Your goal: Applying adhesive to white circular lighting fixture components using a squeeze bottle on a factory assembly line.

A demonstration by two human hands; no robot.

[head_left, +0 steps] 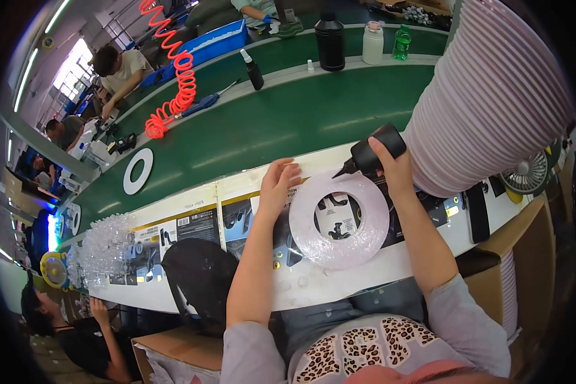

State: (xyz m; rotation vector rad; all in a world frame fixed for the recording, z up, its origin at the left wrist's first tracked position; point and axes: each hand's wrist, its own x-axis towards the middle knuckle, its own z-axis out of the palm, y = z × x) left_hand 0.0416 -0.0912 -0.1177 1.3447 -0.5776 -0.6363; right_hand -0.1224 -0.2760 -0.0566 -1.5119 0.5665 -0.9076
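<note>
A flat white ring [307, 232] with a glossy, translucent surface lies on the white work surface in front of me. My right hand [390, 168] is wrapped round a black squeeze bottle [372, 152]. The bottle is tilted, its pointed nozzle aimed down at the ring's far edge; whether the tip touches is hard to tell. At the ring's upper left edge is my left hand [279, 185], its fingers stretched out and gripping nothing visible. Through the ring's hole show printed sheets that lie under it.
A tall stack of white rings [486, 109] leans at the right. Clear plastic pieces [105, 246] are heaped at the left beside a black cap-like object [198, 275]. Beyond runs a green conveyor belt [249, 137] carrying another ring [138, 171]. A red coiled hose [180, 83] hangs above. Co-workers sit leftward.
</note>
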